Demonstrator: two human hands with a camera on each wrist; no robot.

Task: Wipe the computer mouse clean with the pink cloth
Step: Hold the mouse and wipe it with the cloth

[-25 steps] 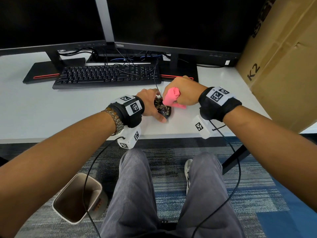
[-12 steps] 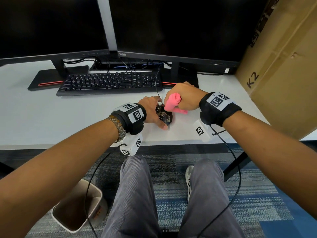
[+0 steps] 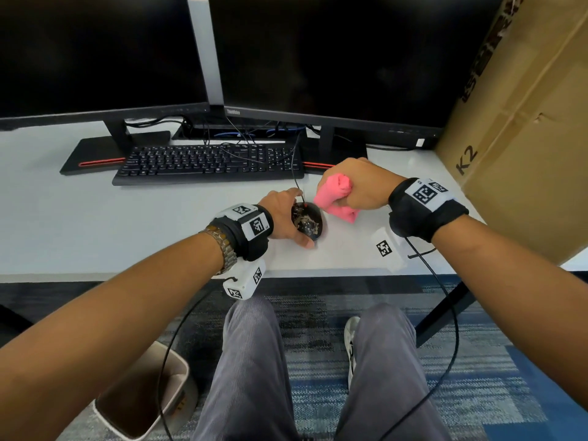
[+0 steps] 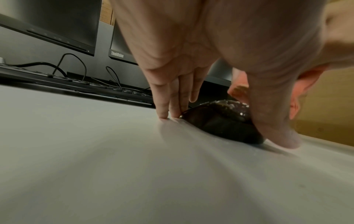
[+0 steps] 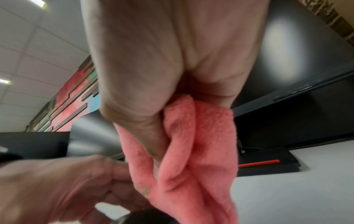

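A black computer mouse (image 3: 308,222), its top smeared with pale crumbly dirt, sits on the white desk (image 3: 95,224) near the front edge. My left hand (image 3: 294,218) pinches it by the sides, thumb at the near end and fingers along the far left; the left wrist view shows the mouse (image 4: 220,122) between the fingers (image 4: 168,106) and the thumb. My right hand (image 3: 356,186) grips a bunched pink cloth (image 3: 334,200) just right of the mouse's far end; contact is unclear. In the right wrist view the cloth (image 5: 201,151) hangs from the fist.
A black keyboard (image 3: 206,163) lies behind the mouse, with the mouse cable (image 3: 296,173) running over it. Two dark monitors (image 3: 318,58) stand at the back. A big cardboard box (image 3: 525,138) crowds the right. A waste bin (image 3: 140,405) stands on the floor.
The right hand with the cloth has drawn back to the right, off the mouse's top, uncovering more of the dirt. The left hand keeps its hold on the mouse.
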